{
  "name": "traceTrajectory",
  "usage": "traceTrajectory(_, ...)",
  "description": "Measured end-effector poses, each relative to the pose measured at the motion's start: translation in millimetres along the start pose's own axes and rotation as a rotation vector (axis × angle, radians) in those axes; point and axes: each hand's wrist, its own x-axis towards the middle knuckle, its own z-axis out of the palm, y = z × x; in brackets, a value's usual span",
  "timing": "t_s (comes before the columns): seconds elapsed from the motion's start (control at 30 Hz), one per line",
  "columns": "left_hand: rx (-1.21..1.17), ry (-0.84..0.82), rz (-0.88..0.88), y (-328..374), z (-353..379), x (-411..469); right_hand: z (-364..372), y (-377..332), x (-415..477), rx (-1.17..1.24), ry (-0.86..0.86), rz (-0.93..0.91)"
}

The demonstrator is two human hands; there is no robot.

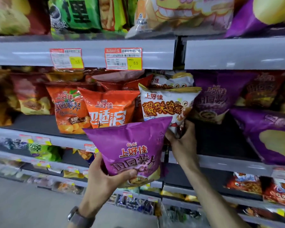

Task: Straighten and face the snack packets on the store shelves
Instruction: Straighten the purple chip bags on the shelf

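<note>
our left hand (104, 176) fingers grip one glossy purple crisp packet (130, 148), our right hand (181, 139) fingers pinch one white crinkled snack packet (168, 104).

Red-bordered price tag (123, 58), second tag (67, 58) beside it, grey floor (23, 208)

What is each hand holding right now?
Left hand: grips the purple packet by its bottom.
Right hand: grips the white packet by its lower corner.

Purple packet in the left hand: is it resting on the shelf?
No, the left hand holds the purple packet up in front of the shelves.
</note>
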Motion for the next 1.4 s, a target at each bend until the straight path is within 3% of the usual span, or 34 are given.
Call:
traceTrajectory(0.27, -0.01, -0.131, 0.032, 11, 33, 7, -32, 6, -6, -0.102, -0.05, -0.02)
traceTrajectory(0.57, -0.063, -0.275, 0.11, 43, 113, 29, -117, 5, -43, 0.083, 0.209, -0.028)
traceTrajectory(0.7, -0.071, -0.314, 0.148, 51, 160, 39, -132, -7, -51, 0.13, 0.248, -0.04)
traceTrajectory(0.93, -0.101, -0.353, 0.225, 57, 222, 65, -138, 0, -35, 0.095, 0.171, -0.032)
traceTrajectory(1.13, -0.124, -0.503, 0.147, 43, 232, 81, -139, 7, -22, 0.051, 0.18, -0.036)
traceTrajectory(1.4, 0.183, -0.366, 0.206, 24, 216, 74, -141, 26, -17, -0.192, 0.122, -0.007)
